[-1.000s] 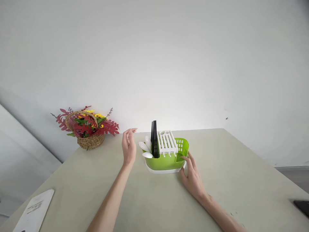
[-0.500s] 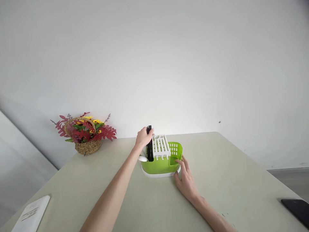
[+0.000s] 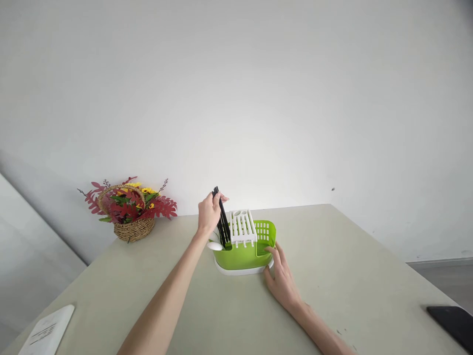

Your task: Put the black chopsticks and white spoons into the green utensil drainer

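Observation:
A green utensil holder with a white slotted rack and a white base tray stands on the table. My left hand is closed around the upper part of several black chopsticks, which lean left with their lower ends in the holder's left compartment. Beside them, a white spoon hangs out over the holder's left edge. My right hand grips the holder's right end, fingers over the low front rim and thumb near the base.
A wicker basket of red and yellow artificial flowers sits at the back left against the wall. A white flat box lies at the front left edge, and a black phone at the right edge.
The chopsticks have gone from nearly upright to tilted left, as my left hand moved left with them. My right hand keeps its hold on the holder. The view has shifted slightly.

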A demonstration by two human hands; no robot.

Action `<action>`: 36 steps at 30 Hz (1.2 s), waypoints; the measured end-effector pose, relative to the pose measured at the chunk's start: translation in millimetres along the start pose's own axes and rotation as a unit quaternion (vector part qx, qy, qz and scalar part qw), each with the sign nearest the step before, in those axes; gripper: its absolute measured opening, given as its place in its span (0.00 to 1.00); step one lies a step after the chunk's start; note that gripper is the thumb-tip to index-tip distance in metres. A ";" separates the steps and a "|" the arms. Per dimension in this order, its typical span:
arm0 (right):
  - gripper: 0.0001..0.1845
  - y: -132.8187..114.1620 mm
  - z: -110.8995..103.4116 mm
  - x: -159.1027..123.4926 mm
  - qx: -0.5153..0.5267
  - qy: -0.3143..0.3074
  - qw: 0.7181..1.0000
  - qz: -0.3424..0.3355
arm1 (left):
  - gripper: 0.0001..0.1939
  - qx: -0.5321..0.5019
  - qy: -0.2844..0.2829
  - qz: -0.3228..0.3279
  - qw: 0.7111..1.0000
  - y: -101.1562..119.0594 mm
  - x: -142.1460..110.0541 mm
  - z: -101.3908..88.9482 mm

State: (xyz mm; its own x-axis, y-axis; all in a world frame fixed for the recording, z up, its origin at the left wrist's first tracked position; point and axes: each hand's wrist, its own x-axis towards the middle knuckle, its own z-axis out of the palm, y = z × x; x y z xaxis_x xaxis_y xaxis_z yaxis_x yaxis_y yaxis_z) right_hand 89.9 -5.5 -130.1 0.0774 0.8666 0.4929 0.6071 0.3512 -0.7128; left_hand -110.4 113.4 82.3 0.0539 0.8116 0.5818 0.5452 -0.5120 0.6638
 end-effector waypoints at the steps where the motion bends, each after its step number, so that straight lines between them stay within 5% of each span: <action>1: 0.25 -0.4 -0.1 0.0 0.001 0.001 1.000 0.001 | 0.19 -0.002 0.023 0.015 1.000 8.3 3.2 -7.2; 4: 0.25 -2.0 -0.9 -0.2 0.002 0.005 1.000 0.001 | 0.20 -0.018 0.095 0.078 0.992 43.1 11.8 -32.6; 10: 0.25 -4.0 -2.4 -1.2 0.010 0.010 1.000 0.002 | 0.17 -0.216 0.203 0.148 0.943 115.1 5.0 -80.1; 15: 0.23 -3.5 -2.6 -1.4 0.011 0.007 1.000 -0.002 | 0.12 -0.331 0.213 0.099 0.914 123.1 -14.0 -108.2; 19: 0.22 -2.3 -2.5 -1.4 0.002 0.003 1.000 0.002 | 0.14 -0.367 0.226 -0.003 0.902 100.6 -27.4 -121.3; 23: 0.22 -2.9 -3.4 -1.8 -0.002 0.005 1.000 0.006 | 0.18 -0.332 0.191 -0.110 0.917 50.7 -42.4 -120.7; 27: 0.21 -3.1 -4.4 -3.0 -0.004 0.002 1.000 0.011 | 0.20 -0.083 0.031 -0.227 0.970 -24.3 -65.7 -114.7; 29: 0.21 -2.4 -4.6 -3.9 -0.003 -0.004 1.000 0.019 | 0.18 0.165 -0.057 -0.269 0.947 -58.9 -80.3 -114.8; 36: 0.20 -0.5 -6.5 -6.0 -0.009 -0.017 0.999 0.037 | 0.17 0.304 -0.110 -0.313 0.893 -118.3 -129.1 -127.7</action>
State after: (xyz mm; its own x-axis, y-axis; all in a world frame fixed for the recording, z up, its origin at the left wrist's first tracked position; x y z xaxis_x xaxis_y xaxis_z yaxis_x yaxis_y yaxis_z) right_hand 94.3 -13.2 -129.4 0.0956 0.9017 0.4217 0.6156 0.2794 -0.7369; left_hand -288.7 33.3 -11.3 -0.2939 0.9552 0.0358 0.8757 0.2541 0.4106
